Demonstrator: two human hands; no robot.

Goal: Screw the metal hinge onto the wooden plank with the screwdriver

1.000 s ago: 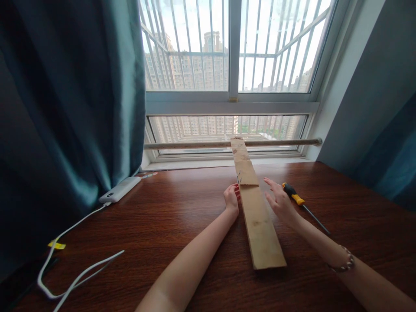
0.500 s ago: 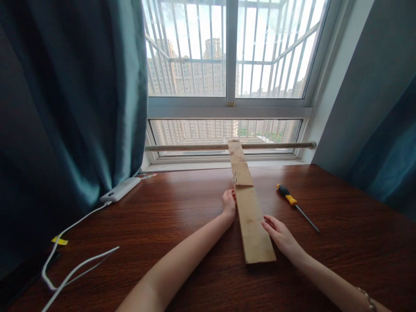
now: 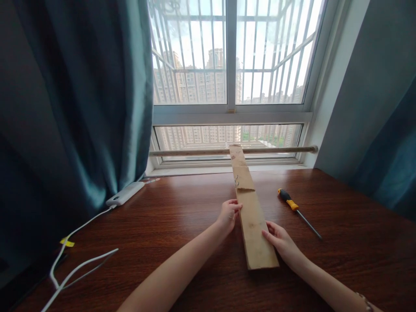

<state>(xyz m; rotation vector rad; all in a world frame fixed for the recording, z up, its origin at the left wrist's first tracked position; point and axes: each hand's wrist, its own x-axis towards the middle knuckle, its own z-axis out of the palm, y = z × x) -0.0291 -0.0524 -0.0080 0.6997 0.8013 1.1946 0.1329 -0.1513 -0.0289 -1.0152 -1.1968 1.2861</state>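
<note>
A long pale wooden board (image 3: 258,229) points away from me, with a shorter piece of wood (image 3: 244,178) overlapping its far part. Thin bent metal bits, possibly nails, stick out at the left edge of that overlap. My left hand (image 3: 229,215) grips the board's left edge just short of the overlap, fingertips on the top face. Nearer to me, my right hand (image 3: 280,238) holds the right edge, thumb on top and the other fingers partly hidden beneath. The far end of the shorter piece reaches the horizontal rail at the window.
A screwdriver (image 3: 294,206) with a black and yellow handle lies right of the board on the brown wooden table (image 3: 182,208). At the left are a white power bank (image 3: 126,193), its white cable (image 3: 85,229) and a blue curtain (image 3: 130,108). A rail (image 3: 195,152) crosses before the window.
My left hand has shifted towards me along the board's edge, and its fingertips now show on top. The right hand's grip looks closer. The whole view has shifted slightly.
</note>
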